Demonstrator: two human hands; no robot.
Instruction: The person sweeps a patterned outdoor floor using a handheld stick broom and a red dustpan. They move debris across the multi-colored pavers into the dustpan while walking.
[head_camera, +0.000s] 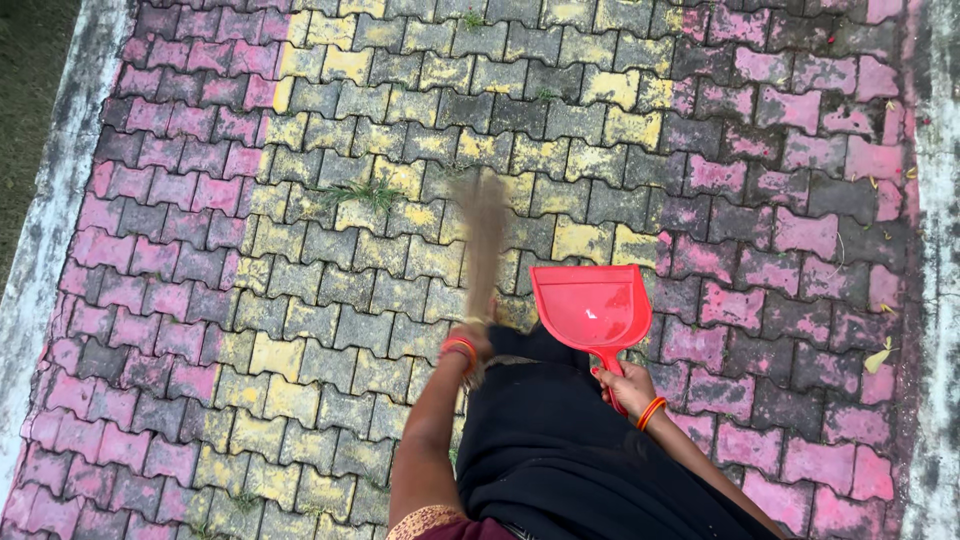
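Fingers of the right hand (625, 385) are wrapped around the dustpan's handle, a firm grip; left hand (470, 345) fingers are closed on the top of a grass broom (484, 240), though motion blur hides the exact hold.

Largest to smallest:
- Paved path (300, 300): interlocking blocks, pink bands on both sides, a yellow and grey band down the middle, all weathered and stained dark. Pale concrete kerbs (45, 250) on both edges.
- Black cloth (560, 450) hangs from the person, covering the lower middle of view between the two forearms.
- Dustpan (592, 305): red plastic, held off the ground just right of the broom, mouth pointing away from the person, a few pale specks inside.
- Broom: straw-coloured bristles, blurred, pointing away from the person over the yellow blocks, just left of the dustpan.
- Grass tuft (365, 190) growing from the joints, left of the broom tip.
- Orange-red bangles (651, 411) on both wrists.
- Yellow leaf (878, 358) near the right kerb, plus small scattered bits further up that side.
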